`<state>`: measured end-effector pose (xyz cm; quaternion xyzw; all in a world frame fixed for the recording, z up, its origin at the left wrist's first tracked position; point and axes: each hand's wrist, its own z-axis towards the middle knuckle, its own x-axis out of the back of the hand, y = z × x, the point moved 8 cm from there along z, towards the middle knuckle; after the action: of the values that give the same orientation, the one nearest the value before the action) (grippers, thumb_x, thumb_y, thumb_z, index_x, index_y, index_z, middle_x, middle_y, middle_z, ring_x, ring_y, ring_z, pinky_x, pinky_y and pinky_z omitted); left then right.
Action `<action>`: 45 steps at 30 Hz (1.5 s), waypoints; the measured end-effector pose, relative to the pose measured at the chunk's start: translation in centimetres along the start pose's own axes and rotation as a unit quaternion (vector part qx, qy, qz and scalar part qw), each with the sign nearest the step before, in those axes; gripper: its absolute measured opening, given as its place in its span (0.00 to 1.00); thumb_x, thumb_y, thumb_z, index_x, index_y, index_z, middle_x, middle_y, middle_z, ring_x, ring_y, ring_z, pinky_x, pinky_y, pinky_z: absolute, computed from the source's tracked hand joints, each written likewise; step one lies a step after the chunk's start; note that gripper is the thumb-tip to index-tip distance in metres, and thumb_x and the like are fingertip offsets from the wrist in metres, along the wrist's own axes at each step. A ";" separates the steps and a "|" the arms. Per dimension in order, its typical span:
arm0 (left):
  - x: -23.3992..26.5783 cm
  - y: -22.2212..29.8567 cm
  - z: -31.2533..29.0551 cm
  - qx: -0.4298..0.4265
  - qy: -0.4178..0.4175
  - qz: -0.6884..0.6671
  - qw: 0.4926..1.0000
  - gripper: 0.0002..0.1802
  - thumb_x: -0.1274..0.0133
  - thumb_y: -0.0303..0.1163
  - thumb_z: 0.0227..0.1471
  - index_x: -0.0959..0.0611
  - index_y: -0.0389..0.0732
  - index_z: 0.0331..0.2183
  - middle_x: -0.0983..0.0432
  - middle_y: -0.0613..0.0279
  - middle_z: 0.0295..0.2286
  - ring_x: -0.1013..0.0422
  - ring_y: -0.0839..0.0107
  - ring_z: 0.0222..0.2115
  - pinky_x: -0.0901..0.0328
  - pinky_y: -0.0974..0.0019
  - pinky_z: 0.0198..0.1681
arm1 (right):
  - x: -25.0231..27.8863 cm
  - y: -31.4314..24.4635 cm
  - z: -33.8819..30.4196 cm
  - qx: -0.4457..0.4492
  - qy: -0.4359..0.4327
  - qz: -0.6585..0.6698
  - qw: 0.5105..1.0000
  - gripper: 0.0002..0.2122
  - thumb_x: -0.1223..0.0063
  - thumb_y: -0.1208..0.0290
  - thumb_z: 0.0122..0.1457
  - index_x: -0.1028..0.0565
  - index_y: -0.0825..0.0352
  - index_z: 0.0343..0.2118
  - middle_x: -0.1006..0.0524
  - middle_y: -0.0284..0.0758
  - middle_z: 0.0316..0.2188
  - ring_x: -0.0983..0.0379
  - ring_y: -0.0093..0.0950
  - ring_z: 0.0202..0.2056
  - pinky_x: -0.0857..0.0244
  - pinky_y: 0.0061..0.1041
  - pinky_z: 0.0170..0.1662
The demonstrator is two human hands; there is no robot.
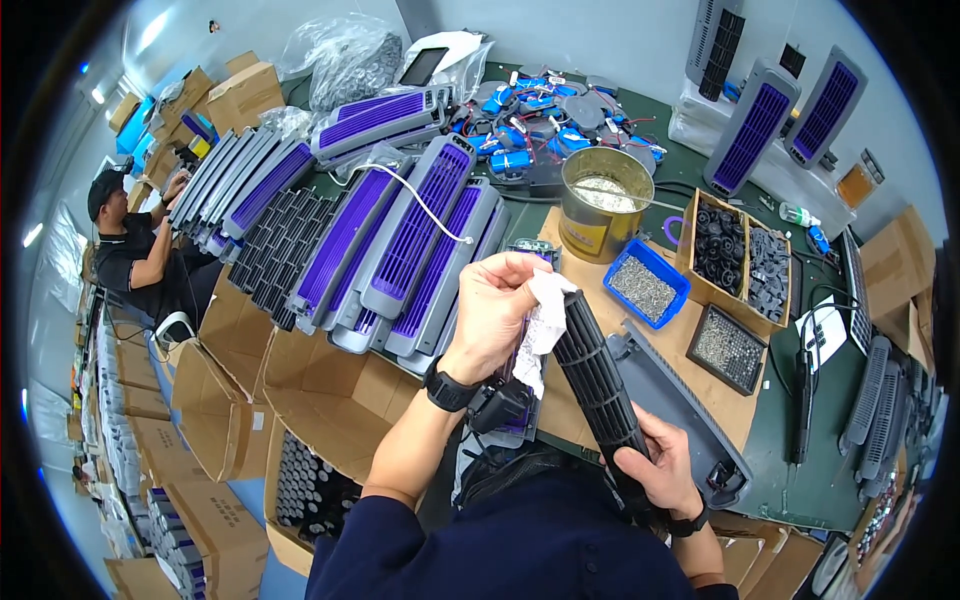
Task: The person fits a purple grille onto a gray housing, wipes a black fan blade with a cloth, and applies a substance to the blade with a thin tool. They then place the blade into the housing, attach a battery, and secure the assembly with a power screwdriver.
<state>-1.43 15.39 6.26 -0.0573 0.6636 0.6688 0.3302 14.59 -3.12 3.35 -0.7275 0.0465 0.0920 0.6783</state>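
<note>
The left hand (497, 315) pinched a white wipe (546, 318) at the top end of a long black roller (600, 385). The right hand (660, 465) was curled around its low end. The roller was tilted over the edge of the bench (785, 415), beside a long gray shell (690, 420). This looked like wiping; the next move seemed to need a firm low grip and soft fingers.

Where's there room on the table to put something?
On green tabletop between the black corded screwdriver and gray slotted covers; also on the cardboard between the long gray housing and black tray. Crowded: the back, with blue battery packs; the left, with purple-grilled units.
</note>
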 end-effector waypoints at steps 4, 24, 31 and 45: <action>3.2 0.5 1.8 -0.015 0.041 -0.115 0.992 0.07 0.48 0.20 0.54 0.21 0.35 0.38 0.20 0.59 0.31 0.23 0.73 0.31 0.28 0.70 0.35 | -0.2 -1.5 0.1 0.080 -0.052 -0.135 0.986 0.29 0.39 0.75 0.56 0.38 0.80 0.58 0.27 0.41 0.49 0.30 0.24 0.47 0.38 0.22 0.52; 1.4 1.3 -2.6 -0.010 0.051 0.185 0.981 0.06 0.45 0.15 0.49 0.17 0.30 0.31 0.19 0.59 0.26 0.23 0.77 0.26 0.29 0.74 0.31 | -1.0 2.0 0.2 -0.028 -0.009 -0.066 0.997 0.27 0.36 0.73 0.51 0.32 0.80 0.53 0.25 0.39 0.38 0.26 0.26 0.34 0.31 0.24 0.36; 3.3 3.3 -3.1 -0.064 0.130 0.168 0.975 0.06 0.45 0.14 0.48 0.16 0.31 0.30 0.19 0.59 0.25 0.24 0.77 0.26 0.29 0.73 0.31 | -3.2 -3.2 1.9 0.187 0.019 -0.383 0.904 0.31 0.36 0.78 0.43 0.32 0.78 0.53 0.25 0.41 0.35 0.26 0.30 0.36 0.34 0.26 0.41; 17.4 24.5 -9.5 -0.330 0.280 0.193 0.881 0.11 0.43 0.24 0.54 0.18 0.32 0.40 0.19 0.58 0.33 0.24 0.76 0.31 0.29 0.72 0.37 | 0.8 -2.8 3.3 -0.064 0.052 -0.082 0.993 0.30 0.36 0.54 0.50 0.29 0.76 0.46 0.23 0.37 0.31 0.24 0.23 0.26 0.29 0.20 0.27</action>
<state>-31.05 15.43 17.01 -0.2185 0.4668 0.8559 -0.0428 15.68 0.39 5.77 -0.7748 0.0160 0.0008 0.6320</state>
